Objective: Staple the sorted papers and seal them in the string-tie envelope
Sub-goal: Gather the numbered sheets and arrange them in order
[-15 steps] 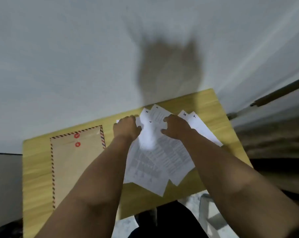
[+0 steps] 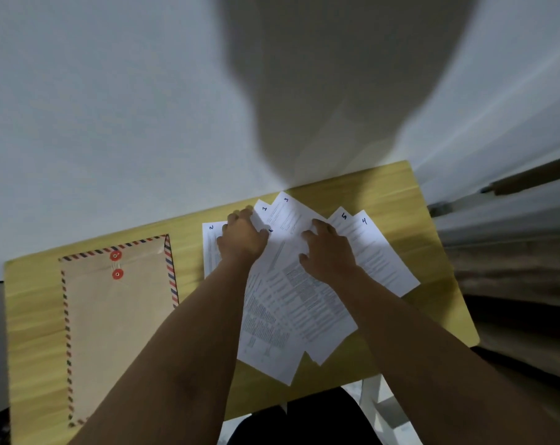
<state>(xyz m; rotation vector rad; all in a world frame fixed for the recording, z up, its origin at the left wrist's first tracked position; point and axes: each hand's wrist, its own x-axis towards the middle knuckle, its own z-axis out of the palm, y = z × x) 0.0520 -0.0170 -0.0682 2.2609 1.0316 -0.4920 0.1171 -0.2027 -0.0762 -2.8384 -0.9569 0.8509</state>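
Grip left: left hand (image 2: 240, 240) on the far left part of the fanned papers, fingers curled over the top edges near the sheets marked 1 and 6; it seems to pinch a sheet edge, though blur leaves this unsure.
Grip right: right hand (image 2: 328, 252) flat-ish on the middle of the pile, fingers spread and bent, pressing the sheets down; nothing clamped as far as I can tell.
Wall: pale wall (image 2: 111, 107) fills the upper view, with a big dark shadow (image 2: 336, 85) on it above the papers.
Worktop: yellow wood-look worktop (image 2: 34, 316), far edge against the wall.
Envelope: brown string-tie envelope (image 2: 118, 332) lying flat on the left side of the worktop, striped red-and-blue border, flap closed; well apart from both hands, just beside sheet 2's left edge.
Papers: loose white printed papers (image 2: 304, 316) fanned out and overlapping on the right half of the worktop, handwritten numbers at the top corners, 2, 1, 3, 5, 4 from left to right, with a 6 partly hidden by the left hand.
Buttons: two red string-tie buttons (image 2: 116, 264) near the envelope's top, one on the flap, one just below it.
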